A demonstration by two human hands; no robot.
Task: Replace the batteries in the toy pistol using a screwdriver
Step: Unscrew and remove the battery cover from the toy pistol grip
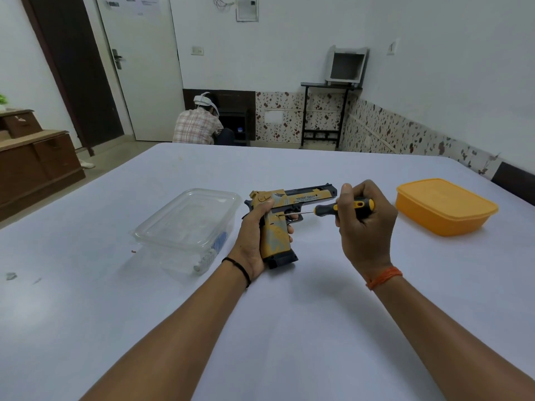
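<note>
A yellow and black toy pistol (301, 198) is held upright above the white table (289, 314), barrel pointing right. My left hand (254, 233) grips its handle from the left side. My right hand (364, 215) grips the black and yellow handle of a screwdriver (327, 210), which lies roughly level. Its thin metal tip touches the pistol's grip just below the trigger guard. The screw itself is too small to make out.
A clear plastic box (188, 224) with its lid on stands left of the pistol, with something blue and white inside. An orange lidded box (445, 206) sits to the right. Small scraps (11, 275) lie at the table's left edge. A person crouches on the floor beyond the table.
</note>
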